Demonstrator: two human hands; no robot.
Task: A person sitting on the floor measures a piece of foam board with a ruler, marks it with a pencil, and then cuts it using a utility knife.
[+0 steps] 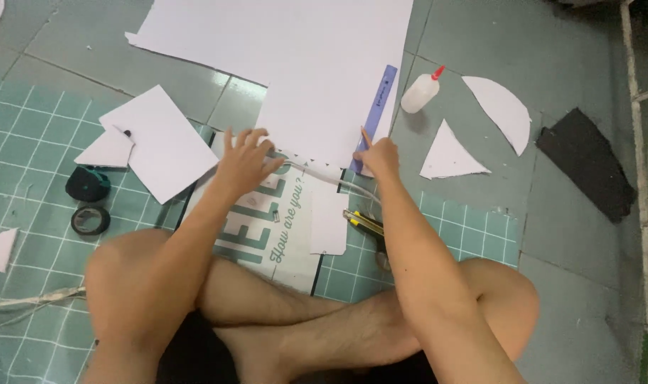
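Observation:
I sit cross-legged on a tiled floor. My left hand [244,162] presses flat, fingers spread, on the near edge of a large white sheet [317,71]. My right hand [377,155] grips a pencil [366,137] whose tip rests against a purple ruler [375,114] lying along the sheet's right edge. A narrow white strip [324,176] curves between my hands. Below them lie a small white card [329,224] and a yellow-and-black utility knife [363,222].
A glue bottle [420,92] with a red tip, a white half-round piece [501,110] and a triangle piece [450,153] lie to the right, with a black scrap [585,163] beyond. White card pieces [160,146] and two tape rolls [89,203] lie left on a green cutting mat [25,163].

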